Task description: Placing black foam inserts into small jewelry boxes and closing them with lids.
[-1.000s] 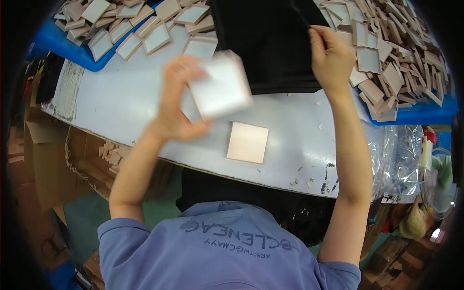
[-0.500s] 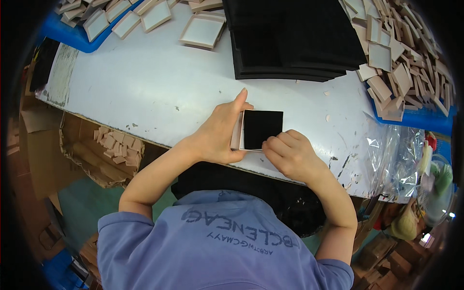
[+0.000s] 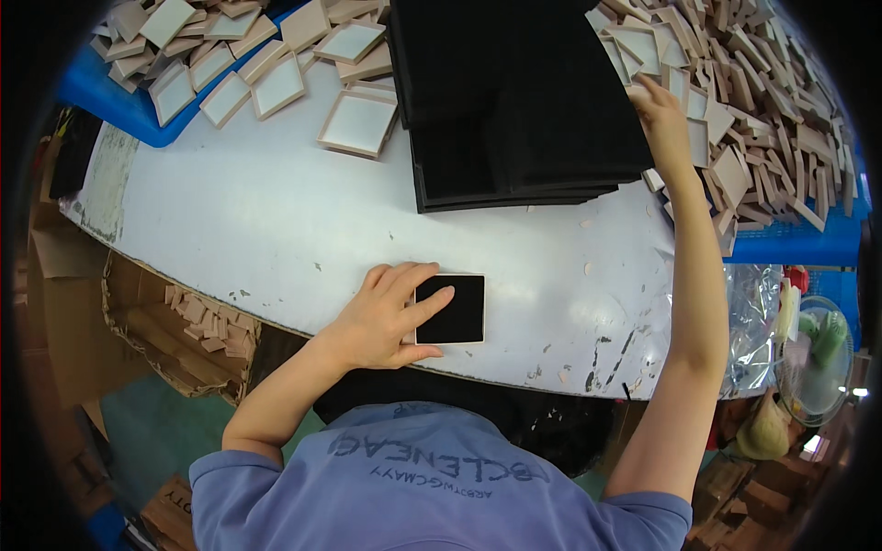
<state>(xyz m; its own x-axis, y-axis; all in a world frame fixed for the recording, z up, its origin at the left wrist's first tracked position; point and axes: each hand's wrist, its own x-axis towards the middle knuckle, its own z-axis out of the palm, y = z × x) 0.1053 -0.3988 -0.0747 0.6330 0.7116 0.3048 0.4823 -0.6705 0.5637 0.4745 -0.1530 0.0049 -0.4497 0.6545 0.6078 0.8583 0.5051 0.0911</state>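
A small square box [image 3: 482, 309] with a pale rim and a black pad [image 3: 464, 321] inside lies on the table near its front edge. My left hand [image 3: 390, 312] grips it from the left side, with the thumb at the near edge and a finger resting over the black pad. Reaching far forward, my right hand [image 3: 663, 119] is at the left edge of a heap of pale box pieces [image 3: 735, 101], beside a stack of black sheets [image 3: 524, 110]. Its fingers look stretched out and apart, with nothing visible in them.
Pale box trays [image 3: 358, 122] lie loose at the far left, near a blue bin [image 3: 156, 129] full of them. Another blue bin [image 3: 781, 248] holds the right heap. Below the table's left edge stands a cardboard carton [image 3: 138, 326]. Clear plastic bags [image 3: 749, 312] and a fan [image 3: 813, 358] are at right.
My right hand has left the box and reached far forward to the heap on the right. The box now lies flat, with my left hand's fingers moved over its top.
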